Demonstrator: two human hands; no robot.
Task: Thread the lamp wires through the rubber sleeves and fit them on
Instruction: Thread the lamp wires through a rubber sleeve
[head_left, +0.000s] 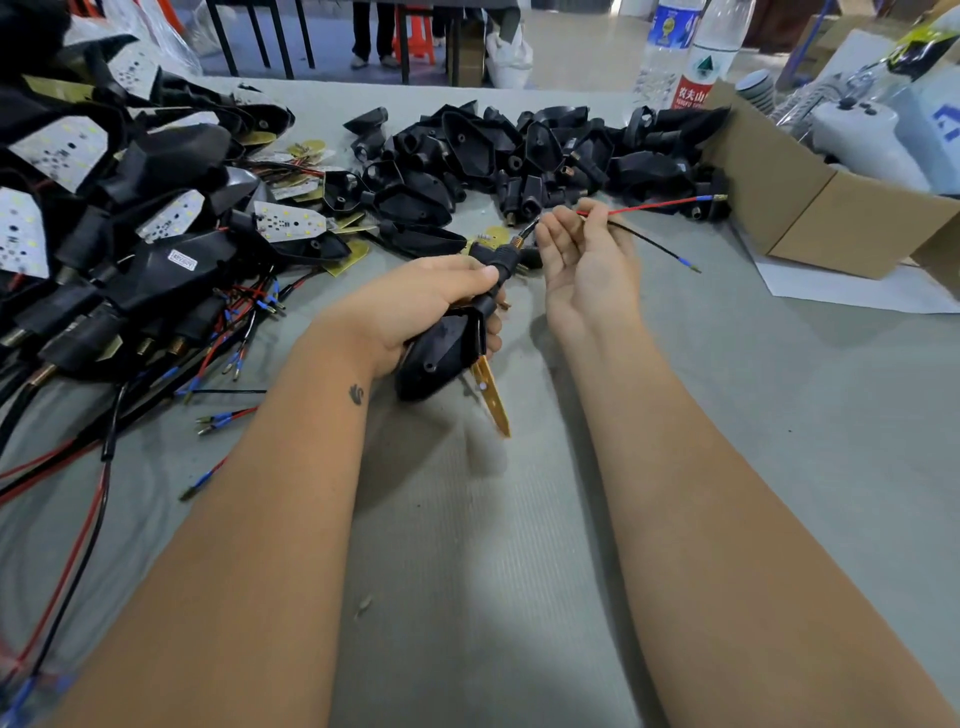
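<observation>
My left hand (426, 306) grips a black rubber sleeve (441, 348) at mid-table, with a yellow LED board (491, 397) sticking out of its lower end. A threaded brass stem (515, 242) pokes from the sleeve's neck. From that stem run a red wire (654, 206) and a black wire (654, 243), both with blue-collared terminals. My right hand (582, 260) pinches the two wires just past the stem, palm facing me.
A heap of bare black sleeves (519, 150) lies across the back of the grey table. Assembled lamps with boards and loose wires (130, 234) pile up at the left. A cardboard box (810, 208) stands at the right, two water bottles (691, 52) behind it.
</observation>
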